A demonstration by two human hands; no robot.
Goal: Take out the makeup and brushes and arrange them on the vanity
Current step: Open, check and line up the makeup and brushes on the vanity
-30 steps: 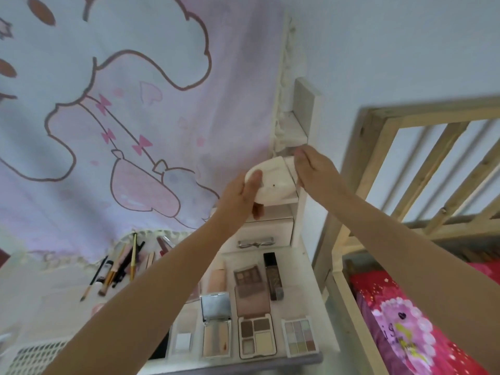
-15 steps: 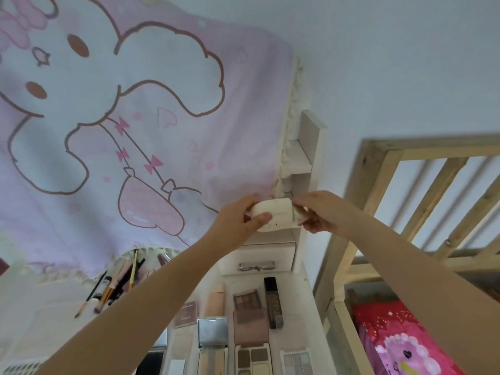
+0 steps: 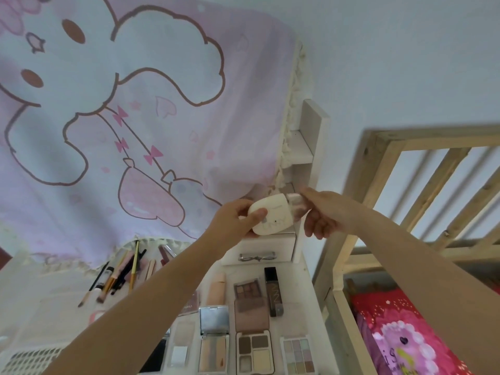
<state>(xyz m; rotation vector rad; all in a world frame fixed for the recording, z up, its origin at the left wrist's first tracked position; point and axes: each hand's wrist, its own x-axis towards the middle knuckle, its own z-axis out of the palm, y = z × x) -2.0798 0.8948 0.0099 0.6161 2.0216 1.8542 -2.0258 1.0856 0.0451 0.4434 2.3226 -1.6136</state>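
Cream bottle (image 3: 273,217) lies level, cap rightward, gripped by left hand (image 3: 232,221) and right hand (image 3: 322,215).

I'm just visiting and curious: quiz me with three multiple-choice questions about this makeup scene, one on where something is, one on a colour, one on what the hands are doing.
1. Where do the makeup brushes lie?
A. left of the palettes
B. on the bed
C. in the drawer

2. What colour is the bottle being held?
A. black
B. cream
C. green

3. How is the bottle held?
A. by both hands
B. by one hand
C. by neither, it stands on the vanity

Answers:
1 A, they fan out on the vanity left of the open eyeshadow palettes.
2 B, its body is cream with a pinkish cap.
3 A, the left hand grips the body while the right hand holds the cap end.
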